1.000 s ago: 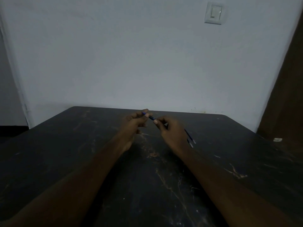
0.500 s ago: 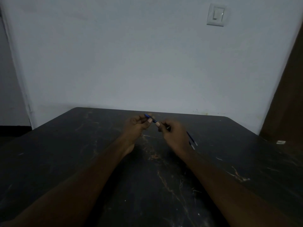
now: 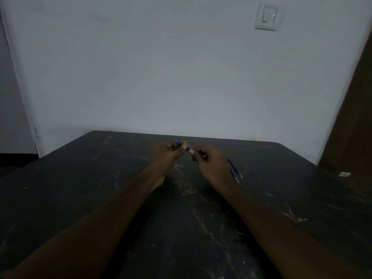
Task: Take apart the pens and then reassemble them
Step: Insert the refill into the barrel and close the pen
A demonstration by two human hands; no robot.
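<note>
A thin blue pen (image 3: 178,143) is held over the far middle of the dark table (image 3: 100,178). My left hand (image 3: 167,155) pinches its far left end between thumb and fingers. My right hand (image 3: 211,164) pinches the other end, thumb close to the left thumb. Most of the pen is hidden by the fingers. Two slim blue pen parts with pale tips (image 3: 235,171) lie on the table just right of my right hand, partly hidden behind it.
The table's far edge meets a pale wall (image 3: 181,77) with a light switch (image 3: 265,16). A brown door (image 3: 354,117) stands at the right. A small white object (image 3: 344,174) lies near the table's right edge.
Both hands stay pinched on the pen; the view has shifted slightly, so hands and table sit a bit lower in the picture. The pen parts on the table have not moved.
</note>
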